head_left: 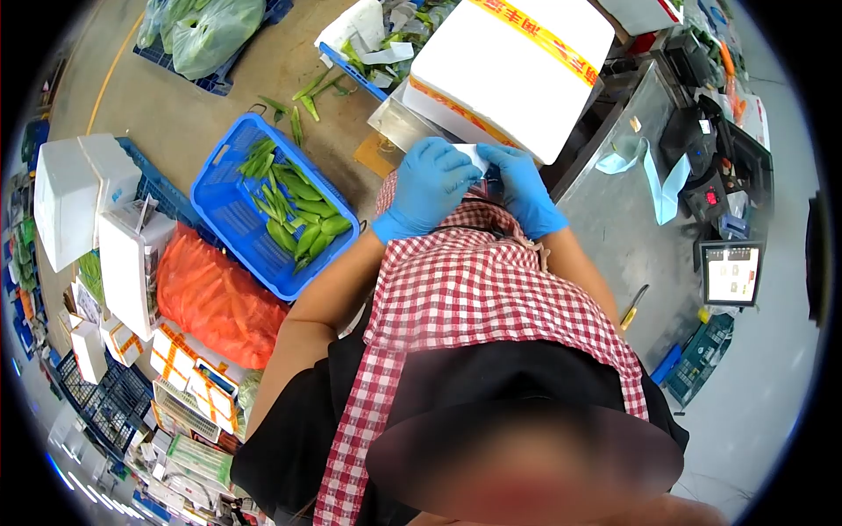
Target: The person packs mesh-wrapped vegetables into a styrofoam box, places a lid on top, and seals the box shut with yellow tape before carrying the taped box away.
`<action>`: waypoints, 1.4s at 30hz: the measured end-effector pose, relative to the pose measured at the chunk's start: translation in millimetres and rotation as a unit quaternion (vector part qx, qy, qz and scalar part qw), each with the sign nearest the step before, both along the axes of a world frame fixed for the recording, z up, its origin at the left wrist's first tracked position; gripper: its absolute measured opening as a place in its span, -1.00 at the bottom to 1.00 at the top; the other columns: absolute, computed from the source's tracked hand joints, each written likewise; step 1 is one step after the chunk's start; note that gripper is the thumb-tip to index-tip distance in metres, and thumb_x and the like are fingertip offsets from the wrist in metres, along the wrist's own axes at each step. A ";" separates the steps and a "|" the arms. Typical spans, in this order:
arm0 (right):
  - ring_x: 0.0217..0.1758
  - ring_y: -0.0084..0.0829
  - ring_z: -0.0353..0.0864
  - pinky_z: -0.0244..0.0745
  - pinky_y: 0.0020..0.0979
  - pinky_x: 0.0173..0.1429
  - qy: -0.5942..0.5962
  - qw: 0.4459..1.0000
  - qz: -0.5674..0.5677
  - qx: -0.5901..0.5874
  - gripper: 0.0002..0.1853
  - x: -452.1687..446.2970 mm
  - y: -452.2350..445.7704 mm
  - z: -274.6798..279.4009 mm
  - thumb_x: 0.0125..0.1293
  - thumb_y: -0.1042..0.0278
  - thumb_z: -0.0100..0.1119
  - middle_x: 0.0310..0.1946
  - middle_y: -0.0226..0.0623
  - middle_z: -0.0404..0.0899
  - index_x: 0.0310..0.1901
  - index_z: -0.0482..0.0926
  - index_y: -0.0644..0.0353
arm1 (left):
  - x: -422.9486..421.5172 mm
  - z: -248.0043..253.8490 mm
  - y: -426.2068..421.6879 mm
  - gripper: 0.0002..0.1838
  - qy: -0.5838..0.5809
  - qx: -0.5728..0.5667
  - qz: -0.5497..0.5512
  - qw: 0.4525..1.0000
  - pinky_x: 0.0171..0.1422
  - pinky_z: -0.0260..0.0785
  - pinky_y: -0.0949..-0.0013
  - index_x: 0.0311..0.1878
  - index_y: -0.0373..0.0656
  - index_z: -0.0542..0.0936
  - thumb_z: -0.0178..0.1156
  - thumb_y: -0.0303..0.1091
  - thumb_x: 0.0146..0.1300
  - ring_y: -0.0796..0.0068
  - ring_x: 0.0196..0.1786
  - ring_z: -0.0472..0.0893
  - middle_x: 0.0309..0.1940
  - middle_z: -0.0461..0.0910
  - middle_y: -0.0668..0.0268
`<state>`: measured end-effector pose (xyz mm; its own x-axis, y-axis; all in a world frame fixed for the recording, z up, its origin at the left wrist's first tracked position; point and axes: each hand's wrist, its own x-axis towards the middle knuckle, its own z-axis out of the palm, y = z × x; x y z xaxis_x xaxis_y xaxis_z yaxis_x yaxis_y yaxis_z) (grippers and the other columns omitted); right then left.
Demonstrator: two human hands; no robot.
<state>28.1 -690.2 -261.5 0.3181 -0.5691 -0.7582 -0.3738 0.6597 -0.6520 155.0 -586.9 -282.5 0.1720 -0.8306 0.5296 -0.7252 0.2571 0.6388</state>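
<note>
Between the left hand (425, 188) and the right hand (526, 190), close to the front of a checked apron (491, 289), a small white piece (471, 157) is held. Both hands wear blue gloves. The right thumb and fingertips appear to pinch its right edge; the left fingers are bunched together and appear to close on its left side, with the left thumb out of sight.

As to progress, the handling is judged to be under way: the piece is in the fingers and not yet set down or fixed to anything. How much of the work on it is complete cannot be told.

The piece looks pale, plain and flat-sided, paper or plastic; no print is legible, and the gloves cover much of it. Something dark shows just below it, too obscured to identify.

Just beyond the hands stands a white foam box (517, 66), closed, with printed tape (537, 33) across its top. To the left, a blue basket (230, 206) holds loose green vegetables (307, 215), partly filling it. To the right, a metal table (596, 232) bears a pale blue strap (656, 188) and a yellow-handled knife (630, 316).
</note>
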 end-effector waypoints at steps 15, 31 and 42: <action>-0.46 -0.45 0.49 0.42 -0.44 -0.40 0.007 0.917 -0.362 -0.168 -0.78 -69.7 -65.4 -54.4 0.26 0.22 0.09 -0.45 -0.34 0.51 -0.29 0.52 0.23 | 17.7 -0.5 23.4 -0.88 0.134 0.020 0.064 0.989 -0.10 0.27 0.30 -0.50 -0.06 0.59 0.30 -0.45 -0.20 0.37 -0.35 0.49 -0.50 0.50 0.39; -0.46 -0.51 0.49 0.41 -0.49 -0.38 -0.007 0.919 -0.325 -0.223 -0.74 -80.7 -39.1 -34.3 0.27 0.20 0.10 -0.46 -0.37 0.53 -0.24 0.54 0.26 | 38.8 -152.5 -76.3 -0.92 -0.061 0.147 0.169 0.973 -0.30 0.36 0.27 -0.45 -0.02 0.55 0.22 -0.32 -0.05 0.27 -0.44 0.53 -0.44 0.51 0.36; -0.49 -0.59 0.44 0.35 -0.53 -0.41 -0.009 0.957 -0.205 -0.207 -0.74 -56.5 -38.3 -24.5 0.25 0.20 0.12 -0.51 -0.41 0.49 -0.30 0.55 0.28 | 32.0 -179.5 -73.6 -0.63 0.141 0.300 0.070 0.941 0.02 0.37 0.26 -0.12 -0.14 0.57 0.14 -0.26 -0.05 0.15 -0.05 0.51 -0.08 0.53 0.14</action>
